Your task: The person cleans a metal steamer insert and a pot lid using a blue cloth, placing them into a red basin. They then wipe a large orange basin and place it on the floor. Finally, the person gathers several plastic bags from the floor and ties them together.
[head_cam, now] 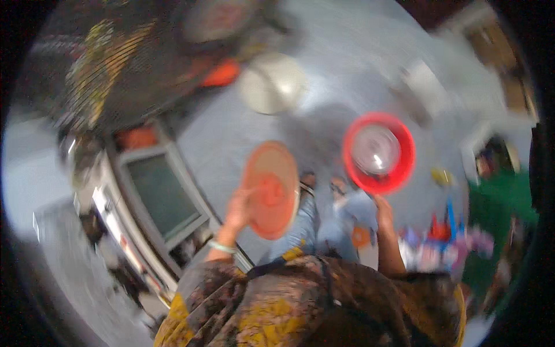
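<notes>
The whole view is blurred. My left hand (239, 208), with a pale band at the wrist, grips the left edge of an orange-red oval lid or plate (272, 191) with a lighter rim area. My right hand (383, 208) holds the lower rim of a round red basin (407, 152). Inside the basin lies a clear or whitish round dish or lid (375, 148). The two held things are apart, in front of my legs. Part of my left fingers is hidden or blurred against the oval piece.
A round cream-coloured lid or stool top (273, 83) is ahead on the grey floor (217, 126). A framed glass-panelled unit (162, 195) stands at left. At right are a person in green (494, 217) and a jumble of colourful items (442, 247).
</notes>
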Available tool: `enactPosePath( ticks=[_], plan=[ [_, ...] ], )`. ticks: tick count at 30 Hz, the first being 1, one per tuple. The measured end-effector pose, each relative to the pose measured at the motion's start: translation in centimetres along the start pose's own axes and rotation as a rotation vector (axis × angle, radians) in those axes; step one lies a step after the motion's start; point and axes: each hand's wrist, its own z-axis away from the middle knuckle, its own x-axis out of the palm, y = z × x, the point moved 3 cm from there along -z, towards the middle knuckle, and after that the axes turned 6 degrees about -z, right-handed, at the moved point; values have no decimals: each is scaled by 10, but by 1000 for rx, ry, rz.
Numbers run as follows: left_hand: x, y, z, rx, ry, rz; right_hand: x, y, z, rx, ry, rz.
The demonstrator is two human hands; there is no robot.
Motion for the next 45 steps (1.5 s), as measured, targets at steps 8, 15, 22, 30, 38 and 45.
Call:
enactPosePath(
  ticks=[8, 15, 22, 30, 38, 45],
  plan=[
    [-24, 44, 111, -459, 345, 208, 173, -67, 16, 28, -488, 116],
    [-17, 107, 174, -641, 561, 479, 280, -104, 115, -225, -822, 393],
    [29, 101, 228, -786, 735, 731, 323, -33, 245, 118, -1276, 538],
    [85, 39, 338, -970, 943, 852, 343, 51, 354, 309, -1510, 917],
    [143, 16, 474, -1366, 1187, 864, 393, 111, 430, 230, -1825, 1154],
    [152, 108, 560, -1689, 1656, 1104, 424, 106, 394, 232, -1769, 1489]
  ],
)
